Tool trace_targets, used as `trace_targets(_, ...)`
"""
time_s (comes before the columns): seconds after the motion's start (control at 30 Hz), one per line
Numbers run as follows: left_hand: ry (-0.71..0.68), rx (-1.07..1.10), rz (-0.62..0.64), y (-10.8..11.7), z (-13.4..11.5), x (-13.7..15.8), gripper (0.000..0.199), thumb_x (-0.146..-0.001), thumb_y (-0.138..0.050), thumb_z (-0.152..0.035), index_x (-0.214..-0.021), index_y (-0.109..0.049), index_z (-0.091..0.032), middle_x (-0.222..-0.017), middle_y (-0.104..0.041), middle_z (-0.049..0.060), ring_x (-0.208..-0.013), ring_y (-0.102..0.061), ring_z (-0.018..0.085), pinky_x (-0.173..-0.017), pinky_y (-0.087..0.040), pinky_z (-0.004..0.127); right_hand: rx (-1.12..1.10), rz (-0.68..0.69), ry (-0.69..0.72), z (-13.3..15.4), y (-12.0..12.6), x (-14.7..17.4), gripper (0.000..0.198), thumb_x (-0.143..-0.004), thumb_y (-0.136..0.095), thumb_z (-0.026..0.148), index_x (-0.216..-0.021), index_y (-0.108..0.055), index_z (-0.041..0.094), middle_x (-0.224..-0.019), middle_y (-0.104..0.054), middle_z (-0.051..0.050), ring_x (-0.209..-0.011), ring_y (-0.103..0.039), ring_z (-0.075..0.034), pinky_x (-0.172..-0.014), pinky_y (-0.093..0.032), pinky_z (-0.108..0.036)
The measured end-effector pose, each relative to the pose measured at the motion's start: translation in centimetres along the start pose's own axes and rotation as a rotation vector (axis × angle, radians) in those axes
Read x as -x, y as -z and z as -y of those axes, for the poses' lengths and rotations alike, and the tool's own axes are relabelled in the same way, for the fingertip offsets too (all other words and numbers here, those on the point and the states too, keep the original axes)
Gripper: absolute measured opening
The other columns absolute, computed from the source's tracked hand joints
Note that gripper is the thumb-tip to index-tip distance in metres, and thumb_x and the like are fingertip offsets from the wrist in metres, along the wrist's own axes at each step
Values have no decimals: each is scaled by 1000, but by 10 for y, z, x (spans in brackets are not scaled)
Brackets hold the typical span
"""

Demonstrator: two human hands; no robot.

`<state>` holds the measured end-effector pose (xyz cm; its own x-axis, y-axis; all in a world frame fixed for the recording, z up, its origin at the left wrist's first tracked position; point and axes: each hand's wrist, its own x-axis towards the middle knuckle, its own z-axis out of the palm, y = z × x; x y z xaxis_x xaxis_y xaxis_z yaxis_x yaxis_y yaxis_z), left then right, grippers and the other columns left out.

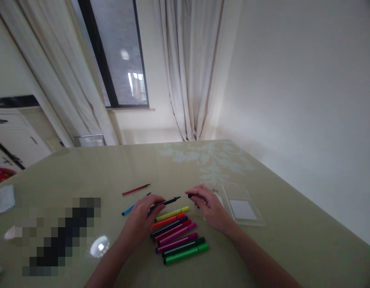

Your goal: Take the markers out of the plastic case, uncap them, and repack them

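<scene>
While both forearms (250, 244) reach forward over the surface (137, 164), the left hand (142, 209), its back turned upward, has its grip clamped on an uncapped dark marker (172, 201), tip pointing right; the right hand (211, 207), angled inward, has its grip closed on a small black cap (190, 196) near that tip, both items held beyond the row of capped markers (176, 243)

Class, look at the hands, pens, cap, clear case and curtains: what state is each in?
Left hand: gripping
Held pen: uncapped
Right hand: gripping
Dark cap: held, off the pen
Thin red pen: uncapped, lying
Blue pen: lying, partly hidden
Row of eight pens: capped, lying
Clear case: flat; open or shut unclear
Curtains: drawn aside
</scene>
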<state>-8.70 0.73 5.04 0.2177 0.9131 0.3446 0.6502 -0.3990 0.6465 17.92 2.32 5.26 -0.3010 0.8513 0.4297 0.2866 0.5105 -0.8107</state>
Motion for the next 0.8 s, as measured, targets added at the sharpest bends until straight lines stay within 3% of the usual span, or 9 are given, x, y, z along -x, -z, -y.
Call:
trace_targets(0.2,28,-7,72,-3,-7,2,19,-96,-56,-37,-99,-71,-25,-99,-74,3,-94,-67,22,-85,-52,34,-26,-5,-40,4,-2,2,18,-97,-62,28,-111,-72,23,-106,-71,-6,-99,-66,-20,-87,-52,-32)
trace_targets(0.47,31,32,122,-6,-14,3,18,-96,-58,-36,-97,-72,-25,-94,-73,3,-90,-67,21,-82,-51,31,-44,-23,-115,8,-10,4,17,-90,-73,35,-101,-76,22,-92,-76,-4,-82,-68,-19,-76,-54,-30)
trace_targets(0.63,28,76,92,-9,-22,5,18,-95,-59,-34,-96,-75,-25,-91,-75,2,-85,-68,20,-78,-51,29,-201,-53,-184,7,-10,3,16,-83,-79,35,-92,-76,21,-84,-77,-3,-79,-71,-19,-74,-56,-30)
trace_targets(0.8,59,111,68,-10,-27,4,18,-91,-62,-34,-91,-77,-25,-86,-77,3,-79,-69,20,-75,-52,29,-211,-36,-189,8,-9,4,17,-82,-79,36,-86,-76,20,-80,-76,-3,-76,-71,-19,-72,-56,-30)
